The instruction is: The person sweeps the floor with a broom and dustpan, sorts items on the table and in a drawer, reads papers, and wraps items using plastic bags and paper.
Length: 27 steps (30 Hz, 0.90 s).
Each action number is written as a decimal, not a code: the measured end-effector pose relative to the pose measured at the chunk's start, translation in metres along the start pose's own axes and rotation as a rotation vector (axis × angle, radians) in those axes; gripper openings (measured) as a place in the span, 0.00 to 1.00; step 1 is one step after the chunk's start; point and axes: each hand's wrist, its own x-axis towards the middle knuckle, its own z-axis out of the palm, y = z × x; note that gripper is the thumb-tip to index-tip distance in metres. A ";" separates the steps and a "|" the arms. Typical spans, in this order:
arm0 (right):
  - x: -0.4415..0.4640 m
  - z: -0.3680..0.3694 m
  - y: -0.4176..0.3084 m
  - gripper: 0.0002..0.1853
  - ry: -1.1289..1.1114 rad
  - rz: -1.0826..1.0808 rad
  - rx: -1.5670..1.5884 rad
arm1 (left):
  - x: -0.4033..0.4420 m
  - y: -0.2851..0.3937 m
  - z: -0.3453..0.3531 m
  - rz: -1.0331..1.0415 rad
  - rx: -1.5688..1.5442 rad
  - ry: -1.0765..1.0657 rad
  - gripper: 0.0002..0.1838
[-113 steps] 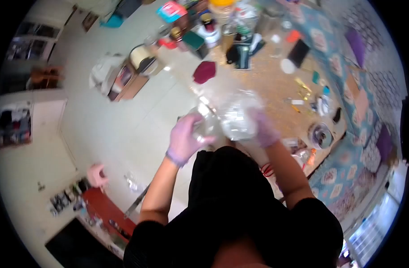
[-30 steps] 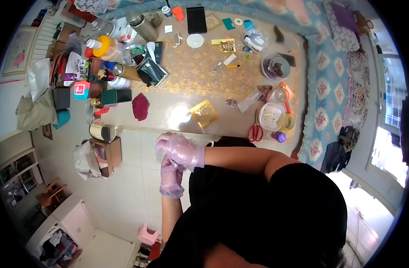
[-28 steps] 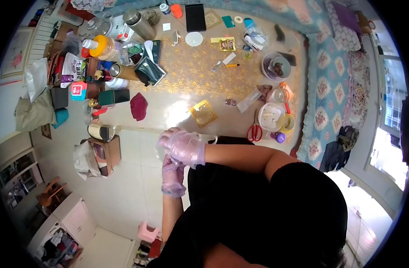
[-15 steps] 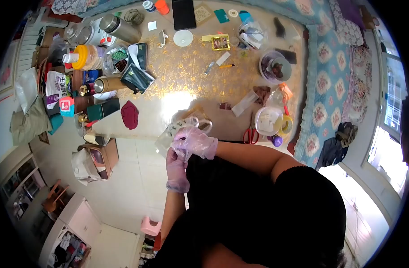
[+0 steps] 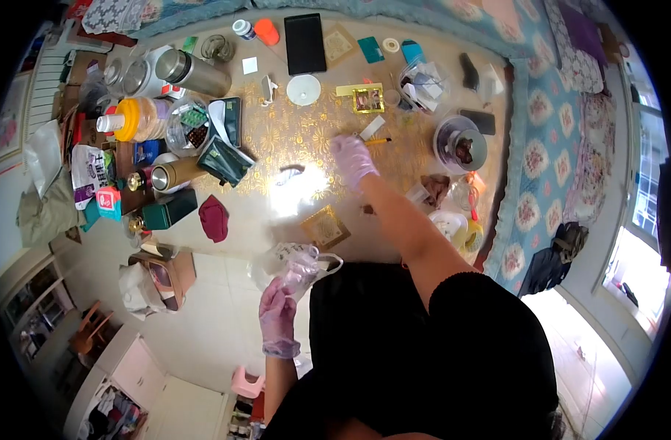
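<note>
My left hand (image 5: 278,312), in a thin see-through glove, is closed on a clear plastic bag (image 5: 295,265) with a looped handle, at the table's front edge. My right hand (image 5: 352,159), gloved the same way, reaches over the gold-patterned tablecloth (image 5: 277,132). Its fingers are blurred, so what they hold, if anything, cannot be made out. Just beyond it lie a yellow pencil-like stick (image 5: 379,141) and a small white strip (image 5: 373,127). A gold square (image 5: 324,226) rests between the hands, nearer the front edge.
Metal flask (image 5: 196,72), yellow-lidded jar (image 5: 134,119), green box (image 5: 170,210) and maroon cloth (image 5: 214,218) crowd the left side. A black tray (image 5: 304,44) and white disc (image 5: 304,89) lie at the back. A tub (image 5: 460,143) and clear bag (image 5: 423,84) stand at the right.
My right hand has let go of the bag and moved up and right over the tablecloth. My left hand still holds the bag, slightly lower in view.
</note>
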 end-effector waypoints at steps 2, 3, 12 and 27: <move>0.022 0.010 0.033 0.09 -0.007 0.030 -0.178 | -0.001 0.002 -0.001 -0.021 -0.020 0.037 0.21; 0.039 0.021 0.052 0.10 0.111 0.141 -0.094 | -0.005 0.008 0.001 -0.030 -0.042 -0.017 0.22; 0.115 -0.026 0.105 0.19 0.465 0.195 0.128 | -0.002 0.019 0.010 -0.045 -0.078 0.055 0.24; 0.103 0.002 0.102 0.11 0.064 -0.038 1.299 | 0.006 0.011 0.005 -0.081 -0.162 0.062 0.17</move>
